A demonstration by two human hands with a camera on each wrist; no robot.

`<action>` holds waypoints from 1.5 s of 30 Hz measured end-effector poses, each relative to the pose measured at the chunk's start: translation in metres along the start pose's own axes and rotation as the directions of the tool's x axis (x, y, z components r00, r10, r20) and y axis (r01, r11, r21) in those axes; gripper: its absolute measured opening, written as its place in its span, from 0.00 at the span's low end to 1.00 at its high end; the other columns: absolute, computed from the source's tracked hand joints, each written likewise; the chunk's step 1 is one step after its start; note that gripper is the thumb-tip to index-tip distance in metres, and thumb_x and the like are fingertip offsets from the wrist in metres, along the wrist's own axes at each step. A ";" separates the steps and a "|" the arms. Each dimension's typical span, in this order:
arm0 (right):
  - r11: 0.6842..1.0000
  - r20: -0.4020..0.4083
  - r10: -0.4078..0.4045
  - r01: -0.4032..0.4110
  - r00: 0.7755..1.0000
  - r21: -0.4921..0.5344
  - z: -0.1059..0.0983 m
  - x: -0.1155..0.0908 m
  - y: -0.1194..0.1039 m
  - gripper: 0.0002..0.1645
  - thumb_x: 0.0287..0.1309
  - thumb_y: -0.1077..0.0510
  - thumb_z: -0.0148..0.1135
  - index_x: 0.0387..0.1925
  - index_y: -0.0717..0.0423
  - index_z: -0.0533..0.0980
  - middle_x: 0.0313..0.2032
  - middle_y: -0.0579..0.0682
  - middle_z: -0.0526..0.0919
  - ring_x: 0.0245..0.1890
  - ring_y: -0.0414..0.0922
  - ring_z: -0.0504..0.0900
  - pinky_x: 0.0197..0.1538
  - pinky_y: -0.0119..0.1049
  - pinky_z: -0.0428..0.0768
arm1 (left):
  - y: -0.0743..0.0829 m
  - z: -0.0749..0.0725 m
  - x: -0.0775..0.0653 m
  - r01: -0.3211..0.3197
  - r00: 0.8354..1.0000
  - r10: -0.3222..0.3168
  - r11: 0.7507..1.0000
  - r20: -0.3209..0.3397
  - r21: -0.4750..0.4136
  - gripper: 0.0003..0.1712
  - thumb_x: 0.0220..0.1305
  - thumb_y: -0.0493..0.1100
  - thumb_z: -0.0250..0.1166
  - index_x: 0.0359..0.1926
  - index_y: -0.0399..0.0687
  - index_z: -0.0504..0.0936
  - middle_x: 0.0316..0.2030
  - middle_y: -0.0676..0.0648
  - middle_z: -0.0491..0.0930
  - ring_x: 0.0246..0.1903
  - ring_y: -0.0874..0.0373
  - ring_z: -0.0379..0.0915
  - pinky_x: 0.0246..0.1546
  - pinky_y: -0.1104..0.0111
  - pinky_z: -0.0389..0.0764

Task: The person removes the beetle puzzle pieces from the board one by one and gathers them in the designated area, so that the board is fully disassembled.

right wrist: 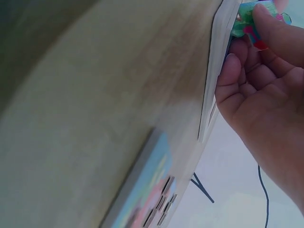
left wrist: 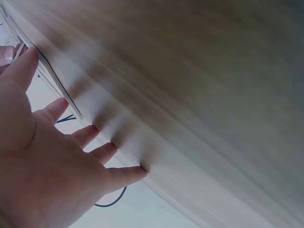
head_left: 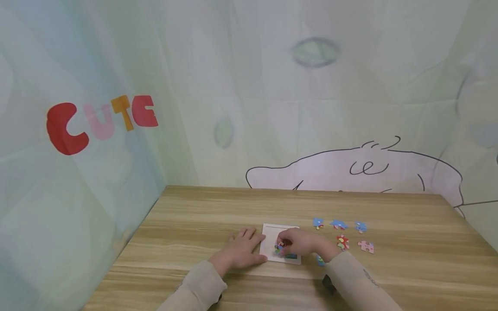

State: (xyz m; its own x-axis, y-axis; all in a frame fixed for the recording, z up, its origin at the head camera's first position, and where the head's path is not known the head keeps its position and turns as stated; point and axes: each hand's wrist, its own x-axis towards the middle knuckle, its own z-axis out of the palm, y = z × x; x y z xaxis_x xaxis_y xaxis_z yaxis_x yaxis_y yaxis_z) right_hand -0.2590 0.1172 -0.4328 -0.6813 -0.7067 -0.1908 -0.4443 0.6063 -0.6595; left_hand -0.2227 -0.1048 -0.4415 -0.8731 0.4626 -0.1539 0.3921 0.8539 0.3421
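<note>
A white puzzle tray (head_left: 268, 252) lies on the wooden table before me. Between thumb and fingers, my right hand (head_left: 301, 242) pinches a colourful jigsaw piece (head_left: 278, 248) over the tray's middle; the right wrist view shows its green, blue and red print (right wrist: 247, 20). Another dark green and blue piece (head_left: 292, 256) sits in the tray's lower right corner, partly hidden by that hand. My left hand (head_left: 243, 250) rests with spread fingers at the tray's left edge, its thumb by the lower left corner.
To the right of the tray lie several loose jigsaw pieces: blue ones (head_left: 339, 224) at the back, a red one (head_left: 343, 242) and a pink one (head_left: 366, 246) nearer. One more piece (head_left: 320, 260) shows beside the right sleeve. A printed curtain (head_left: 233, 86) hangs behind the table.
</note>
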 end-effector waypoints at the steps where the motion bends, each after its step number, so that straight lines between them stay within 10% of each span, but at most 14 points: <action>1: 1.000 0.001 -0.002 0.002 1.000 0.005 0.000 0.000 0.000 0.04 0.59 0.63 0.63 0.32 0.54 0.75 0.27 0.41 0.71 0.30 0.40 0.69 0.35 0.32 0.68 | 0.000 0.000 0.000 0.000 1.000 0.000 1.000 0.001 0.000 0.39 0.62 0.64 0.59 0.68 0.48 0.67 0.71 0.35 0.56 0.70 0.35 0.48 0.62 0.31 0.50; 45: 0.990 -0.161 0.036 -0.013 0.986 0.140 -0.039 -0.087 0.050 0.11 0.54 0.55 0.69 0.32 0.56 0.76 0.26 0.43 0.75 0.28 0.38 0.71 0.31 0.29 0.71 | 0.002 0.001 0.001 0.014 1.000 -0.014 1.000 0.003 0.003 0.38 0.62 0.63 0.60 0.68 0.49 0.68 0.70 0.37 0.57 0.70 0.36 0.49 0.62 0.32 0.52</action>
State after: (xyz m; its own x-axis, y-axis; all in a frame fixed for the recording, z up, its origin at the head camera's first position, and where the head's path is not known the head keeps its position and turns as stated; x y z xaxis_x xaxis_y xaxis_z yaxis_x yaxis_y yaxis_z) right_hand -0.2453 0.2233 -0.4209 -0.7816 -0.6166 -0.0945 -0.3497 0.5585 -0.7522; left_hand -0.2223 -0.1026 -0.4418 -0.8777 0.4510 -0.1620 0.3802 0.8611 0.3375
